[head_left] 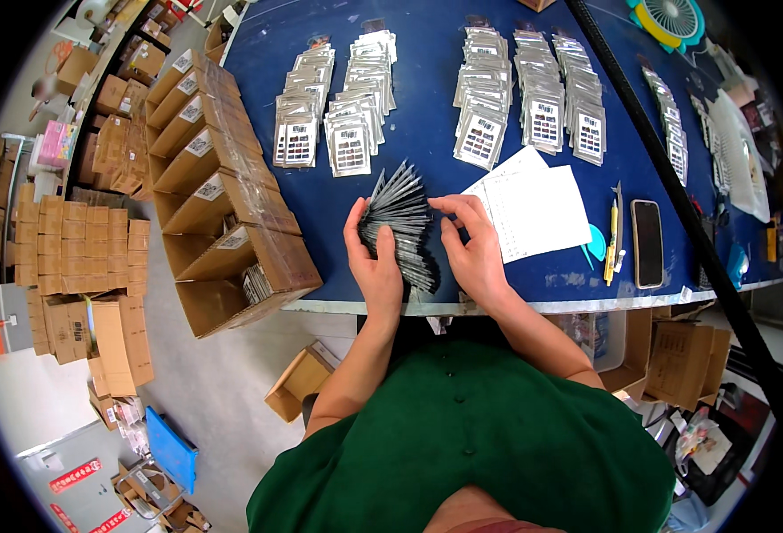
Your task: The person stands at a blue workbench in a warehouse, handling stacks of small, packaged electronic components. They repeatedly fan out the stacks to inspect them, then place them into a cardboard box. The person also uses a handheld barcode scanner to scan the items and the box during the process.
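Note:
A thick fanned stack of flat, dark-edged packets (pixel 399 209) stands near the table's front edge. My left hand (pixel 375 258) is closed around its left side, thumb across the near face. On the other side my right hand (pixel 473 244) has its index fingertip at the stack's right edge. Its thumb is bent and apart from the index finger, with nothing visible between them. Beyond my hands, overlapping rows of flat packets with printed cards lie on the blue table, among them a left row (pixel 351 147) and a middle row (pixel 480 133).
Beside my right hand lie white paper sheets (pixel 538 213), a teal round piece (pixel 596 242), a yellow pen-like cutter (pixel 612 244) and a phone (pixel 647 244). Divided cardboard boxes (pixel 276 240) line the table's left edge. A black bar (pixel 649 133) crosses the right side. A small fan (pixel 669 19) stands far right.

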The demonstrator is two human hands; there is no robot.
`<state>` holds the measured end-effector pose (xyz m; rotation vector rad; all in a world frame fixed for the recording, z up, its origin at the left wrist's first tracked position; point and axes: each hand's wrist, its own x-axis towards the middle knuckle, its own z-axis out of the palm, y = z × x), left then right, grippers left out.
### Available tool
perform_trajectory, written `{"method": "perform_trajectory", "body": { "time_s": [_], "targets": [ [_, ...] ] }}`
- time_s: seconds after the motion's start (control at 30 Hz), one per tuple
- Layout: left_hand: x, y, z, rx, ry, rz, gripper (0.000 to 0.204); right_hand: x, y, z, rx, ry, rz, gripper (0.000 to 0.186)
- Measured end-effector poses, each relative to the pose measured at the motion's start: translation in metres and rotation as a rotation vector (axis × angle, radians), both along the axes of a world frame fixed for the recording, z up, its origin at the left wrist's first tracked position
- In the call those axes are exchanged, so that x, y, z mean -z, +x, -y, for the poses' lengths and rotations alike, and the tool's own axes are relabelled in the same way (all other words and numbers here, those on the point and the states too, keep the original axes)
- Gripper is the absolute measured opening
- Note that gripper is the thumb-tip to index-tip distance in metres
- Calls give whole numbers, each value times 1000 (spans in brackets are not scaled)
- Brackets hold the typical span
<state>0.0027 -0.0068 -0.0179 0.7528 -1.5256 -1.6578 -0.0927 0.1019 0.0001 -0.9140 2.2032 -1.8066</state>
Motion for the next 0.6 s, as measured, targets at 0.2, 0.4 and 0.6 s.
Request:
{"method": "perform_trajectory", "body": {
  "time_s": [0.2,0.4,0.6],
  "targets": [
    [3,0,2,-13,-49,25,46,-4,0,1,-36,51,120,29],
    [1,1,1,5,-4,22,48,-6,1,2,-32,82,123,29],
    [-4,0,0,-7,-42,32,47,0,-1,3,-21,65,10,28]
  ]
}}
